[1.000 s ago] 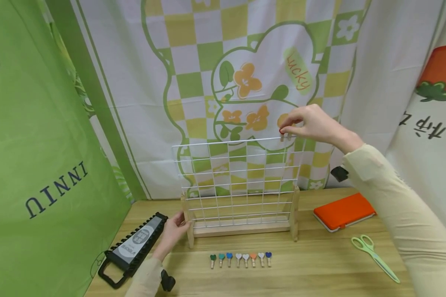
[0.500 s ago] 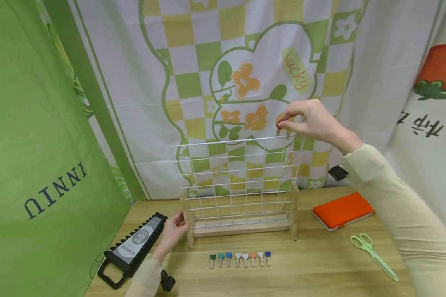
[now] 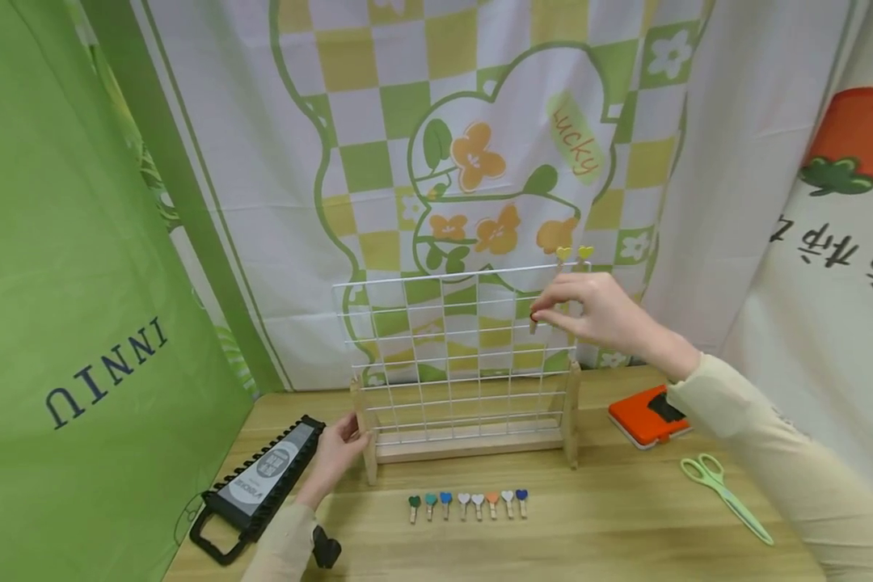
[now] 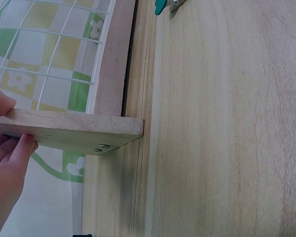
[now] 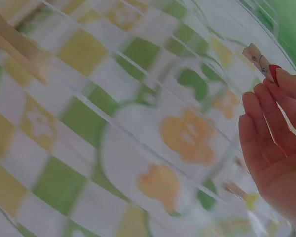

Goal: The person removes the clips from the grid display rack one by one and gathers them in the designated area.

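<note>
Between thumb and forefinger, my right hand (image 3: 595, 311) pinches a small wooden clothespin (image 5: 259, 63) with a red piece on it, held in front of the white wire grid (image 3: 444, 331). Two clothespins with yellow hearts (image 3: 563, 254) stand on the grid's top wire, near its right end. My left hand (image 3: 338, 453) holds the left wooden leg (image 4: 74, 126) of the grid's stand, thumb on one side and fingers on the other. On the table in front of the stand lies a row of several heart clothespins (image 3: 478, 505) in green, teal, blue, white and orange.
A black toothed rack with a grey label (image 3: 269, 473) lies at the left of the wooden table (image 3: 589, 525). An orange case (image 3: 636, 420) and light green scissors (image 3: 727, 497) are at the right. A patterned curtain (image 3: 378, 170) hangs behind the grid.
My right hand has lifted slightly off the top wire, then come down in front of the grid with the red clothespin. The yellow-heart clothespins have come into view. My left hand keeps its hold.
</note>
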Demonstrator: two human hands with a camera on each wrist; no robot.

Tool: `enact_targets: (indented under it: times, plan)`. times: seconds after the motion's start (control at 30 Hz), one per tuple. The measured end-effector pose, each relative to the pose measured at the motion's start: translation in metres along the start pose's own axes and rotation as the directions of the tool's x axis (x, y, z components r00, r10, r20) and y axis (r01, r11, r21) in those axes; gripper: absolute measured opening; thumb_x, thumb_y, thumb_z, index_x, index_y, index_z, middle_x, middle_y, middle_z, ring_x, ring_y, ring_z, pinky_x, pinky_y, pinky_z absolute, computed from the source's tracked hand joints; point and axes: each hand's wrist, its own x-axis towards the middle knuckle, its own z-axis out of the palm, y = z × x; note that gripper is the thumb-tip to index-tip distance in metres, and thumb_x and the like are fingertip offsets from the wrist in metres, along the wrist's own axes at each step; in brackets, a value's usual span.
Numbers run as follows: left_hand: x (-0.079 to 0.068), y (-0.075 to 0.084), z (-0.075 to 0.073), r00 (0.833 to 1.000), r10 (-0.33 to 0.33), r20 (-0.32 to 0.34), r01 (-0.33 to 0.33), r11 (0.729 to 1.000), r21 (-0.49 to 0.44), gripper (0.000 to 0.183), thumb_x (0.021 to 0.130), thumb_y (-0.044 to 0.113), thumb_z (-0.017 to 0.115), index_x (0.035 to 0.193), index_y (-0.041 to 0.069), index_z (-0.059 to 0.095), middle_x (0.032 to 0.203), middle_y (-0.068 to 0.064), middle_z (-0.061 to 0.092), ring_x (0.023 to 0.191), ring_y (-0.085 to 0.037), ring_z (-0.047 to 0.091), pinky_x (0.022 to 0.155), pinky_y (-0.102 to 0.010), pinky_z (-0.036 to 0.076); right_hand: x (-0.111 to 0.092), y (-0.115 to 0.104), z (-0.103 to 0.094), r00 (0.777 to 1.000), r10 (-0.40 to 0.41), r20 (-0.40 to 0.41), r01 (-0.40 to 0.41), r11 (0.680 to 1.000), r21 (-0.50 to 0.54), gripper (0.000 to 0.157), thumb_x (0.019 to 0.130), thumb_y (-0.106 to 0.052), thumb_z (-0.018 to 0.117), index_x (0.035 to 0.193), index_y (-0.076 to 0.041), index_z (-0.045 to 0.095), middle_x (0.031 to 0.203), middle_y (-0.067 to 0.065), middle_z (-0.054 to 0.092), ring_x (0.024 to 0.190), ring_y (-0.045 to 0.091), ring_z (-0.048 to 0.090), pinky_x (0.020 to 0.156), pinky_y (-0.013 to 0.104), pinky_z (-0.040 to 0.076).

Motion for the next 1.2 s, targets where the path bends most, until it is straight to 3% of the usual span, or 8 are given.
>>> enact_targets:
  times: [0.03, 0.17, 0.37, 0.67, 0.83, 0.9, 1.2]
  plan:
    - [0.001, 0.000, 0.000, 1.000, 0.004, -0.003, -0.004, 1.000, 0.001, 0.055, 0.091, -0.004, 0.062, 0.141, -0.016, 0.042, 0.136, -0.038, 0.052, 0.127, -0.048, 0.054, 0.103, -0.042, 0.055, -0.006, 0.001, 0.008, 1.000, 0.005, 0.026, -0.005, 1.000, 0.008, 0.014, 0.080, 0.001, 0.078, 0.088, -0.011, 0.078, 0.083, -0.003, 0.074, 0.073, 0.008, 0.066, 0.061, 0.018, 0.056]
    - [0.001, -0.001, 0.000, 1.000, -0.002, 0.000, 0.002, 1.000, 0.006, 0.056, 0.091, -0.003, 0.062, 0.142, -0.016, 0.041, 0.136, -0.037, 0.052, 0.127, -0.047, 0.054, 0.102, -0.041, 0.055, -0.037, 0.007, 0.043, 0.987, 0.052, 0.154, -0.060, 0.997, 0.050, 0.009, 0.082, -0.002, 0.077, 0.086, -0.010, 0.078, 0.081, -0.001, 0.073, 0.071, 0.008, 0.066, 0.060, 0.023, 0.060]
    - [0.000, -0.003, 0.002, 1.000, -0.013, 0.001, 0.013, 1.000, 0.001, 0.057, 0.091, -0.002, 0.063, 0.143, -0.014, 0.041, 0.136, -0.036, 0.053, 0.128, -0.046, 0.055, 0.103, -0.040, 0.055, -0.090, 0.012, 0.094, 0.949, 0.111, 0.295, -0.159, 0.977, 0.143, 0.007, 0.085, -0.002, 0.074, 0.086, -0.008, 0.078, 0.081, 0.003, 0.073, 0.070, 0.007, 0.068, 0.061, 0.018, 0.060]
    - [0.000, -0.001, 0.001, 1.000, -0.003, -0.002, 0.003, 1.000, -0.005, 0.056, 0.091, -0.001, 0.065, 0.142, -0.012, 0.044, 0.135, -0.034, 0.056, 0.127, -0.044, 0.056, 0.105, -0.042, 0.054, -0.159, 0.010, 0.146, 0.881, 0.210, 0.423, -0.343, 0.901, 0.267, 0.008, 0.089, -0.008, 0.072, 0.088, -0.004, 0.078, 0.081, 0.004, 0.076, 0.069, 0.003, 0.067, 0.058, 0.014, 0.056]
    - [-0.001, 0.000, 0.001, 1.000, 0.002, -0.004, -0.002, 1.000, 0.001, 0.057, 0.091, 0.000, 0.066, 0.142, -0.012, 0.045, 0.135, -0.034, 0.056, 0.127, -0.043, 0.057, 0.104, -0.042, 0.054, -0.178, 0.012, 0.164, 0.853, 0.239, 0.463, -0.399, 0.871, 0.287, 0.008, 0.088, -0.010, 0.073, 0.085, -0.005, 0.077, 0.079, 0.003, 0.076, 0.069, -0.003, 0.064, 0.059, 0.013, 0.055]
    - [0.000, 0.000, 0.002, 1.000, 0.003, -0.004, -0.003, 1.000, 0.011, 0.056, 0.091, 0.001, 0.066, 0.142, -0.012, 0.045, 0.135, -0.034, 0.056, 0.126, -0.044, 0.057, 0.104, -0.042, 0.054, -0.182, 0.013, 0.169, 0.833, 0.258, 0.490, -0.436, 0.851, 0.293, 0.008, 0.088, -0.012, 0.073, 0.085, -0.006, 0.078, 0.079, 0.003, 0.076, 0.069, -0.004, 0.063, 0.059, 0.013, 0.055]
    - [0.001, -0.003, 0.001, 1.000, 0.005, -0.018, -0.005, 1.000, 0.030, 0.054, 0.091, -0.001, 0.065, 0.140, -0.014, 0.046, 0.134, -0.035, 0.056, 0.125, -0.045, 0.057, 0.103, -0.041, 0.055, -0.189, 0.016, 0.178, 0.769, 0.322, 0.553, -0.549, 0.775, 0.313, 0.013, 0.092, -0.013, 0.069, 0.089, -0.005, 0.079, 0.082, 0.004, 0.078, 0.065, -0.006, 0.058, 0.055, 0.011, 0.050]
